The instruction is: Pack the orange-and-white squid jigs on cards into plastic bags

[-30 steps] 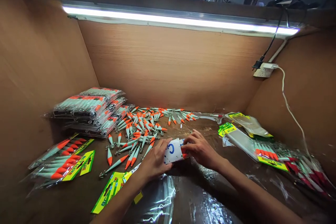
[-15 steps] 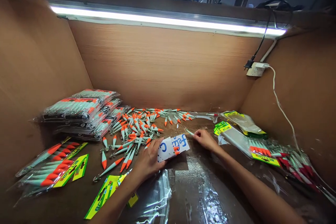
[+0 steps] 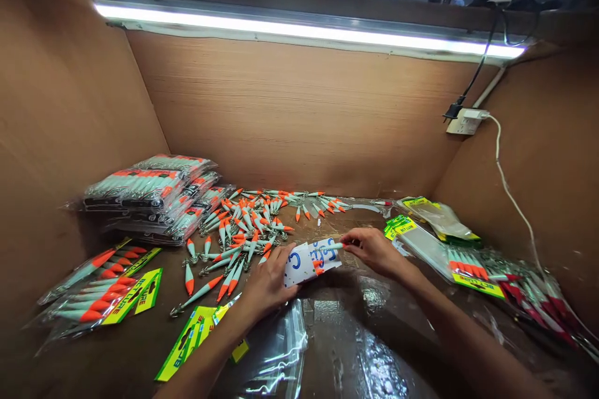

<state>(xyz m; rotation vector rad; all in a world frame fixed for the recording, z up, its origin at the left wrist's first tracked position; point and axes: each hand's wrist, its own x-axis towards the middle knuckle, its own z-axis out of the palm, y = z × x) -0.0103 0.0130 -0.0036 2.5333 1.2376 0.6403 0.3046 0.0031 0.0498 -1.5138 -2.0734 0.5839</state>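
A white card (image 3: 296, 268) with blue handwriting is held in my left hand (image 3: 269, 280), whose fingers are closed on its left side. Small orange lure tips (image 3: 318, 267) show against the card's face. Between the thumb and fingers of my right hand (image 3: 377, 252) is a pale fishing lure (image 3: 333, 247), gripped by its orange end, with its body lying across the card's upper right. Loose orange-and-white lures (image 3: 250, 221) with hooked ends lie in a heap beyond my left hand. Clear plastic bags (image 3: 278, 349) lie under my left forearm.
Packed lures in plastic (image 3: 140, 190) are stacked at the left, with yellow-labelled packets (image 3: 88, 299) in front. Yellow header cards (image 3: 187, 343) lie near my left arm. At the right are clear sleeves (image 3: 428, 252) and red-and-white lures (image 3: 533, 299). A white cable (image 3: 515, 202) hangs from the socket.
My right hand has raised the lure and brought it over the card, turned so its orange end sits in the fingers. My left hand keeps its hold on the card. The view has shifted slightly.
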